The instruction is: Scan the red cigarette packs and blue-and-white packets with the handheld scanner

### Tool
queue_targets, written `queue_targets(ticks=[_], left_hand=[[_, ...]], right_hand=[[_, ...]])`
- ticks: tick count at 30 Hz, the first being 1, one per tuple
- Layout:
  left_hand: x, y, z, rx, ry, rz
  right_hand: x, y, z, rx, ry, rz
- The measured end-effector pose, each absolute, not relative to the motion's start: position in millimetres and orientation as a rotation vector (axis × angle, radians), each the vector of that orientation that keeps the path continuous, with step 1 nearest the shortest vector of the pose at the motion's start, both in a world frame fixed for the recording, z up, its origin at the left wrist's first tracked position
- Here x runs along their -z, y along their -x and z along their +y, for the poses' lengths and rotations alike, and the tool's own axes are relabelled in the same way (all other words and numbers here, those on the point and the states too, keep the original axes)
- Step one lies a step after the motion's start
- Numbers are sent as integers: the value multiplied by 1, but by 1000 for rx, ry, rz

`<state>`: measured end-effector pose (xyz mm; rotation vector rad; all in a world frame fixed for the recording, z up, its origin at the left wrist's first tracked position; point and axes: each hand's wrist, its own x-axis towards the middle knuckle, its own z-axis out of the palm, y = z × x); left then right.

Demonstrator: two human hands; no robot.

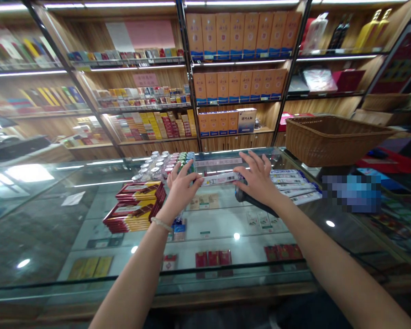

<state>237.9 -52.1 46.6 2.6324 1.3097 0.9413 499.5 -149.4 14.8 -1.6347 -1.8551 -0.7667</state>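
Note:
A long, narrow white packet (pixel 221 178), with a barcode-like dark patch near its right end, stretches between my two hands above the glass counter. My left hand (pixel 185 185), with a pale bracelet at the wrist, pinches its left end between thumb and fingers. At the other end my right hand (pixel 256 179) grips the packet with thumb and forefinger, the other fingers raised. Under the right hand lies a black handheld device (pixel 256 202), partly hidden, that looks like a scanner. Several similar flat white packets (pixel 294 185) lie fanned out just right of that hand.
Stacked red-and-yellow chocolate packs (pixel 137 208) stand left, with rows of small lidded containers (pixel 157 164) behind. A wicker basket (pixel 335 137) sits at the back right. Boxed goods fill the wall shelves (pixel 239 64). Small packs (pixel 214 258) show beneath the counter's glass top (pixel 102 256).

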Motion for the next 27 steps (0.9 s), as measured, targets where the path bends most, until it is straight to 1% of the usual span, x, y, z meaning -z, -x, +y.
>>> queue_targets(ticks=[9,18,27], left_hand=[[-45,-238,-56,-944,-2672,1328],[-45,-242,-76,-1063,-2997,1230],[-39,-247,-78,-1024,-3042,1198]], right_hand=[[-15,-497,-153,887,1588,-1810],[-14,-493,-155,856,1606,-1820],[-12,-489,-155,785,1622,-1857]])
